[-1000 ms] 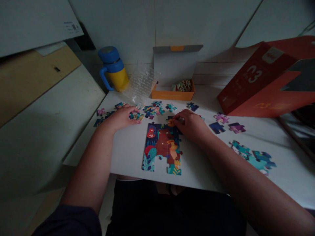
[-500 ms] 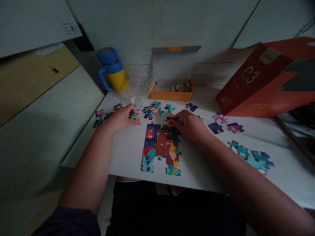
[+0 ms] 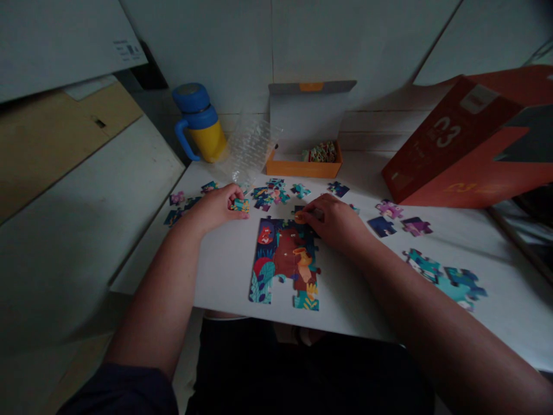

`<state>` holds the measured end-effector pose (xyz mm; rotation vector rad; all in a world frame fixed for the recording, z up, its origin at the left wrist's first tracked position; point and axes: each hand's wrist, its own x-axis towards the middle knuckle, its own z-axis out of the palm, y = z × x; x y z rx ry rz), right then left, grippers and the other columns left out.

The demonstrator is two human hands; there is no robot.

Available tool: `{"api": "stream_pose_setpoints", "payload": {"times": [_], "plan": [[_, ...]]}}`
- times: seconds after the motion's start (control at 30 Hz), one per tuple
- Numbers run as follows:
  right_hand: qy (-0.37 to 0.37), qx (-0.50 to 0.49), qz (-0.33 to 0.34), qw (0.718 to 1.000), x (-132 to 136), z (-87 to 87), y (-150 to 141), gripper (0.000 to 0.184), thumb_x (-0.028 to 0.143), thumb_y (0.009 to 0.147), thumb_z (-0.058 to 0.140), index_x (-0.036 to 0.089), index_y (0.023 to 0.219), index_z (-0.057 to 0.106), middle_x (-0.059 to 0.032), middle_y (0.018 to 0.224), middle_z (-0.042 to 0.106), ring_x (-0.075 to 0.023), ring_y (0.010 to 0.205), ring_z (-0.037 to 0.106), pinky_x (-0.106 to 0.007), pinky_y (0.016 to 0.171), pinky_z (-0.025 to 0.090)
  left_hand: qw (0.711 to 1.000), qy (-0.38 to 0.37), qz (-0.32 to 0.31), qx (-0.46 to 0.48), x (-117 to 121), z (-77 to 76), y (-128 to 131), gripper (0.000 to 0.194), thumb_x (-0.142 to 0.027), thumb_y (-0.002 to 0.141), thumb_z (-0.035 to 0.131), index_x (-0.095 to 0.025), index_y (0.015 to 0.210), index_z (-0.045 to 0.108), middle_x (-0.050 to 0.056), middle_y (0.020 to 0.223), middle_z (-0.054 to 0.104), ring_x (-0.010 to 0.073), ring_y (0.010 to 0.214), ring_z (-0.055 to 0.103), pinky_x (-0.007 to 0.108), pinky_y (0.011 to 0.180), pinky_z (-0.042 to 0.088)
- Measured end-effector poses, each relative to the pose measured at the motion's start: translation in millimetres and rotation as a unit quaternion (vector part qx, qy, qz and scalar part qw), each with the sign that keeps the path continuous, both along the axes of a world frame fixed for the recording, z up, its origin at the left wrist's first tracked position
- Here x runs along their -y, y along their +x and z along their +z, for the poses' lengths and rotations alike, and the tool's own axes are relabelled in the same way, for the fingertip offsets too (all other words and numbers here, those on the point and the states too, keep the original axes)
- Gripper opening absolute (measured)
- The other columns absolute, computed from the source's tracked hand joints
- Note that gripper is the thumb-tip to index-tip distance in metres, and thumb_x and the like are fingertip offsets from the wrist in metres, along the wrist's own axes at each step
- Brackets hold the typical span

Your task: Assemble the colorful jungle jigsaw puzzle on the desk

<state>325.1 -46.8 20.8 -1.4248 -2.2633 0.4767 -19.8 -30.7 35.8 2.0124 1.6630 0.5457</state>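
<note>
My left hand pinches a teal and orange puzzle piece just above the table, to the left of the joined puzzle. At the puzzle's top edge my right hand is closed on a dark puzzle piece with an orange patch; the fingers partly cover it. The joined part shows a brown bear and plants, with a gap in its bottom edge. Several loose pieces lie in a cluster behind the hands.
An open orange box with pieces inside stands at the back, beside clear plastic wrap and a blue-yellow bottle. A large red box leans at right. More pieces lie right of my forearm.
The scene sits slightly farther right in view. Both hands keep their pieces and have hardly moved over the table.
</note>
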Motion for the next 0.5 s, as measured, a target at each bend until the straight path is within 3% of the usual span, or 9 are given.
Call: {"api": "stream_pose_setpoints", "payload": {"times": [0.13,0.27,0.43,0.5], "plan": [[0.001,-0.004,-0.005,1.000,0.7,0.1,-0.1,0.015,0.031,0.101,0.068,0.022,0.103,0.080,-0.0101,0.113,0.074,-0.0214,0.090,0.069,-0.035,0.082,0.051,0.996,-0.031,-0.045,0.065,1.7,1.0,3.9,0.037,-0.045,0.075,0.086,-0.024,0.101,0.067,-0.002,0.081,0.061,0.0180,0.075,0.058,0.030,0.067,0.046],[0.011,-0.032,0.011,0.999,2.2,2.7,-0.7,0.017,0.032,0.103,0.065,0.023,0.104,0.080,-0.0091,0.114,0.073,-0.0199,0.087,0.068,-0.034,0.081,0.051,0.980,-0.066,-0.080,0.168,8.0,2.8,24.4,0.037,-0.049,0.079,0.084,-0.023,0.098,0.067,0.000,0.084,0.064,0.0174,0.074,0.060,0.032,0.068,0.050],[0.034,-0.073,0.141,0.987,8.0,8.4,-5.4,0.023,0.040,0.107,0.063,0.021,0.112,0.075,-0.0112,0.114,0.072,-0.0224,0.099,0.070,-0.033,0.090,0.051,0.957,-0.105,-0.133,0.235,21.8,-3.0,61.4,0.034,-0.045,0.082,0.084,-0.023,0.097,0.064,0.002,0.091,0.067,0.0174,0.080,0.063,0.035,0.074,0.055],[0.016,-0.065,0.185,0.980,10.1,8.1,-7.4,0.024,0.043,0.106,0.065,0.021,0.108,0.074,-0.0097,0.107,0.072,-0.0213,0.092,0.069,-0.032,0.084,0.051,0.951,-0.104,-0.159,0.242,25.6,-8.6,71.1,0.030,-0.041,0.084,0.084,-0.023,0.097,0.063,0.002,0.093,0.067,0.0168,0.081,0.064,0.034,0.075,0.055]]}}
